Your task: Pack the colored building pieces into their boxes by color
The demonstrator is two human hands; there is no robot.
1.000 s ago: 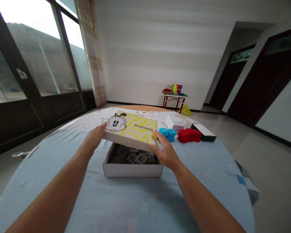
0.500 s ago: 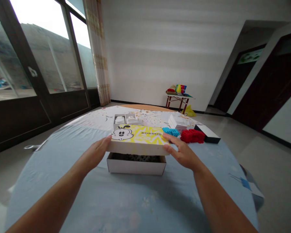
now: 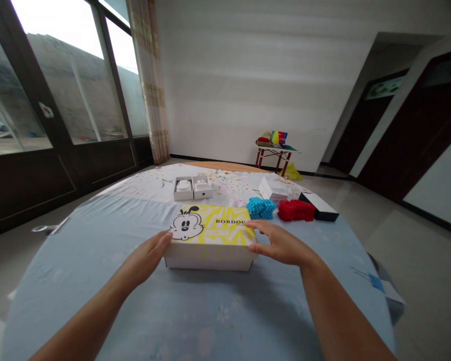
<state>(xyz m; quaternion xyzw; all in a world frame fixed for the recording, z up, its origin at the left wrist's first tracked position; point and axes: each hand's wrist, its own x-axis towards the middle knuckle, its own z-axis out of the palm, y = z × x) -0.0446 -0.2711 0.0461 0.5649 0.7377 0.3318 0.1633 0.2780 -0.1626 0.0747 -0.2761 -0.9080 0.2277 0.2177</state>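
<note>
A yellow and white box lid (image 3: 214, 225), printed with a cartoon dog and "BOBDOG", sits over the white box base (image 3: 209, 262) in front of me. The lower part of the base still shows under the lid's rim, and its inside is hidden. My left hand (image 3: 150, 255) holds the lid's left side, thumb at the top edge, other fingers mostly out of sight. On the opposite side, my right hand (image 3: 280, 241) grips the lid's right end with thumb and fingers.
Behind the lid lie a blue knobbly bundle (image 3: 261, 207), a red one (image 3: 296, 210), a black-and-white box (image 3: 320, 206), a white box (image 3: 273, 189) and two small open white boxes (image 3: 193, 187). A light blue cloth (image 3: 135, 311) covers the round table.
Both hands have lowered the lid onto the box base, covering the dark contents that showed before. The view has shifted slightly.
</note>
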